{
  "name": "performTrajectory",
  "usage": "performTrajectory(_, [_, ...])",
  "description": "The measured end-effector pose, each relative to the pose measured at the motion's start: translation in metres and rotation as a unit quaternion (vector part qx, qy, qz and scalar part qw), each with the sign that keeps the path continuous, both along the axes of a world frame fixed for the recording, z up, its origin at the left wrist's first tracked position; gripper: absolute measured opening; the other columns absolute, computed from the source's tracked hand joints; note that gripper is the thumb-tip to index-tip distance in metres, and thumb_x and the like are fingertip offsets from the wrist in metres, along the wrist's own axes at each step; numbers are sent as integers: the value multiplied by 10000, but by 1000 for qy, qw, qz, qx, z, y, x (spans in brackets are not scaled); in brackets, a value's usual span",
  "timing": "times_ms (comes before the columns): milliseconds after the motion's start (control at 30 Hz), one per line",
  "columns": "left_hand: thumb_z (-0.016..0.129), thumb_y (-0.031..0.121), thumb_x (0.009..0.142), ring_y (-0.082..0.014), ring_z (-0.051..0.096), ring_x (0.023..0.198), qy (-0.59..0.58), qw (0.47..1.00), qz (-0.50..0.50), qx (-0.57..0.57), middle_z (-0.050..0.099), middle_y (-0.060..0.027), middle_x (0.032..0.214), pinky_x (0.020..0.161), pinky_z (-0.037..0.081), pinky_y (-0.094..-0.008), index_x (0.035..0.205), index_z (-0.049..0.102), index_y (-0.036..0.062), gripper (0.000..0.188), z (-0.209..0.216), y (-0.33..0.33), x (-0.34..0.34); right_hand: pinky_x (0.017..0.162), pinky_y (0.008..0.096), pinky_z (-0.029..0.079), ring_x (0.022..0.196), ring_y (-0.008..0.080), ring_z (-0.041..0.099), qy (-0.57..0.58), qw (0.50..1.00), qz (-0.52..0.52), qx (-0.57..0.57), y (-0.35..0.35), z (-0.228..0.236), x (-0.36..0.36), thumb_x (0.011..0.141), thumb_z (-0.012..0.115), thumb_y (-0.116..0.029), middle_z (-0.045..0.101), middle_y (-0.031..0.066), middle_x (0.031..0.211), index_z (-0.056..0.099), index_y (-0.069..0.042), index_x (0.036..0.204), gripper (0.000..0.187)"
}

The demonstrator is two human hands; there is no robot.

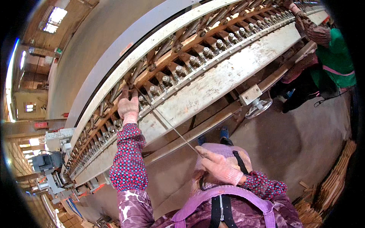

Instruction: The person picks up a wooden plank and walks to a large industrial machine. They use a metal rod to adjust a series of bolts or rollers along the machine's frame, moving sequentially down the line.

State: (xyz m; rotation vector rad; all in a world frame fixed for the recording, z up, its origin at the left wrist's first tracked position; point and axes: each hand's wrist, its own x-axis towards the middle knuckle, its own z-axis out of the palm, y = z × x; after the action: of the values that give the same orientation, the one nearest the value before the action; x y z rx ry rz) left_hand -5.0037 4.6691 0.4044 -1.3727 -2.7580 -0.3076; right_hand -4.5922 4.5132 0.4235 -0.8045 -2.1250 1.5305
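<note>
My left hand [128,105], in a soiled pink knit glove, reaches into the long machine beside its wooden strip [146,77]. Its fingers bend in among dark metal parts, which hide what they grip. My right hand [220,166], gloved in pink, is closed on the near end of a thin rod [175,131] in front of my waist. The rod slants up and leftward over the pale machine beam [213,95], its far end close to my left fingertips. Behind the beam runs a row of bolts with springs [193,60].
At the far right, a co-worker in a green garment [336,57] has a gloved hand [307,26] on the same machine. A handwheel [259,108] juts out below the beam. Stacked wooden strips [334,178] lie at right; a motor [47,161] sits at far left.
</note>
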Motion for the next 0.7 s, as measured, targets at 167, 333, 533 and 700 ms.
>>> performTrajectory(167, [586,561,870,-380,592,1161,-42,999,11,-18,596,-177,1305,977,464,-470,1445,438,301,649,9,4,15,670,226,456,721,77,512,48,908,-131,-396,24,48,-1,957,513,-104,551,-11,802,471,-45,1426,475])
performTrajectory(333, [586,541,875,-373,604,1141,-45,998,13,-42,610,-182,1279,969,469,-462,1448,429,296,643,24,2,35,756,236,469,811,86,540,-2,926,-130,-355,5,63,-15,939,504,-112,595,68,1119,496,-28,1401,470])
performTrajectory(533, [585,545,868,-367,608,1137,-57,997,11,-42,624,-165,1262,963,471,-466,1451,418,303,653,31,2,38,671,205,459,731,60,530,55,868,-216,-444,-26,33,-49,929,559,-154,601,-4,838,518,-36,1389,477])
performTrajectory(700, [585,575,853,-376,604,1146,-43,996,10,-80,618,-174,1271,970,469,-468,1465,396,315,691,44,3,44,484,216,326,574,34,392,137,788,-250,-546,-20,27,-96,936,546,-180,465,-62,682,528,-44,1386,471])
